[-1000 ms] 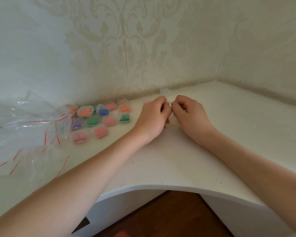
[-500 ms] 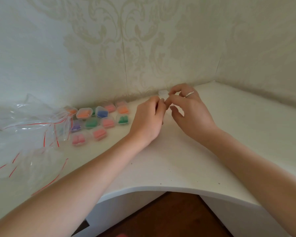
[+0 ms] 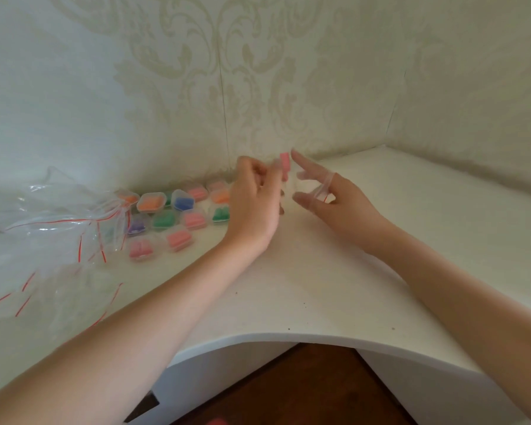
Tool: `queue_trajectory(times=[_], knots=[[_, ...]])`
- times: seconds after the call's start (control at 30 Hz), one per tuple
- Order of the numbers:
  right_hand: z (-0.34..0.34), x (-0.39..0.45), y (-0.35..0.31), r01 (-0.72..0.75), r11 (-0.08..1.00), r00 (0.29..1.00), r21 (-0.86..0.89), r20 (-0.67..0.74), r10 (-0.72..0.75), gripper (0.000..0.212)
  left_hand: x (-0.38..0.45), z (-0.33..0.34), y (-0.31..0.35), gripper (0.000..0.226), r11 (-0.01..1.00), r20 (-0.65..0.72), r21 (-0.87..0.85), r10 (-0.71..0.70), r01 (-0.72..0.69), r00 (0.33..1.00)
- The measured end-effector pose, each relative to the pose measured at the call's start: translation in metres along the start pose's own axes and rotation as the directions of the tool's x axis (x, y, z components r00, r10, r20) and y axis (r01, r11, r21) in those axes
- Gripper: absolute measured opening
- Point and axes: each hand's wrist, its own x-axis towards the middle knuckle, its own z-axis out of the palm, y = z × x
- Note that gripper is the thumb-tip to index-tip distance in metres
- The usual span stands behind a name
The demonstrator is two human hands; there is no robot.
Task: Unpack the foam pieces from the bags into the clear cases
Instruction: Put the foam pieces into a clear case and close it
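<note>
Our left hand (image 3: 255, 197) pinches a pink foam piece (image 3: 284, 162) upright above the worktop (image 3: 334, 286); our right hand (image 3: 334, 200) has its grip spread, a small clear bag (image 3: 321, 188) draped over the fingers. We judge the soft, light foam could slip and roll, and the slick film could slide off. Filled clear cases (image 3: 172, 216), rounded and glossy, sit left, near crinkled red-striped empty bags (image 3: 52, 228).
</note>
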Motion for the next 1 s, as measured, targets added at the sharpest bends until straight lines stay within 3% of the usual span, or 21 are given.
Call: queue_trajectory(times=[0.07,0.2,0.27,0.43,0.57,0.7,0.8,0.9,1.0], knots=[[-0.002,-0.001,-0.003,-0.007,0.993,1.000,0.120,-0.005,0.008,0.051,0.008,-0.003,-0.002,0.014,0.981,-0.064,-0.061,-0.185,0.181,0.981],[0.002,-0.002,-0.002,-0.016,0.981,0.999,0.195,0.030,0.011,0.038,0.011,-0.002,-0.004,0.010,0.886,0.104,-0.273,-0.359,0.374,0.927],[0.004,0.000,0.002,-0.036,0.978,0.999,0.205,0.022,0.032,0.036,0.009,-0.002,-0.004,0.013,0.892,0.127,-0.283,-0.329,0.353,0.936],[-0.001,0.001,0.005,-0.022,0.978,0.999,0.210,-0.030,0.029,0.027,0.004,-0.004,-0.006,0.018,0.985,0.202,-0.060,-0.149,0.164,0.968],[-0.004,-0.001,0.009,-0.026,0.997,0.998,0.079,-0.061,0.030,0.016,0.001,-0.003,-0.005,0.019,0.987,0.254,-0.009,-0.153,0.161,0.955],[-0.003,-0.004,0.003,-0.047,0.991,0.998,0.125,0.035,0.043,0.021,-0.001,-0.003,-0.001,0.023,0.990,0.313,-0.010,-0.131,0.142,0.941],[-0.003,-0.004,0.001,-0.115,0.961,0.991,0.251,0.089,0.095,0.025,-0.003,0.000,-0.002,0.025,0.998,0.341,0.037,-0.063,0.054,0.938],[-0.005,-0.002,-0.001,-0.147,0.955,0.985,0.258,0.130,0.116,0.037,-0.003,0.000,-0.005,0.024,0.996,0.329,0.086,-0.025,-0.004,0.944],[-0.005,-0.002,0.000,-0.151,0.949,0.982,0.276,0.148,0.113,0.029,-0.003,0.000,-0.009,0.022,0.993,0.320,0.112,-0.002,-0.036,0.947]])
